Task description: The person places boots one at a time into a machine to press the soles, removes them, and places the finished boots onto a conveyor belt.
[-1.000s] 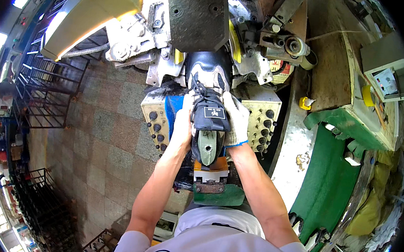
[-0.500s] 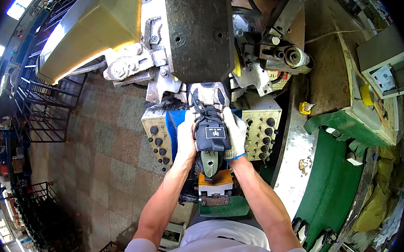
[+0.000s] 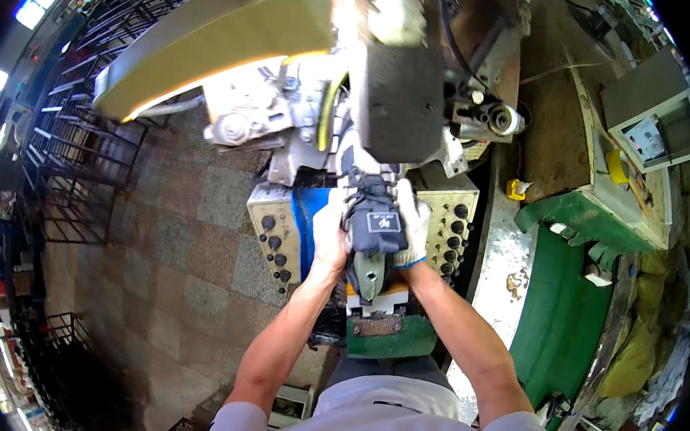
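Note:
A dark shoe upper (image 3: 373,197) with black laces and a black padded tongue is fitted over a green shoe last (image 3: 369,277). Its toe points away from me, in among the metal parts of a machine, beside a dark block (image 3: 404,106). My left hand (image 3: 330,232) is closed around the shoe's left side; glare hides whether it is gloved. On the opposite side my right hand (image 3: 414,222), in a white glove with a blue cuff, grips the shoe. Below the heel are an orange-and-white support and a green flap (image 3: 392,339).
Control boxes with black knobs (image 3: 452,233) flank the shoe. A yellowish machine cover (image 3: 220,49) overhangs at upper left. A green conveyor (image 3: 558,308) carrying shoes runs on the right, by a bench with a yellow tape roll (image 3: 618,167). Dark metal racks (image 3: 78,167) stand left on the tiled floor.
The machine's upper part, with its cover and dark block, has swung to the right and is blurred. The shoe and both hands have shifted slightly right, the grip unchanged.

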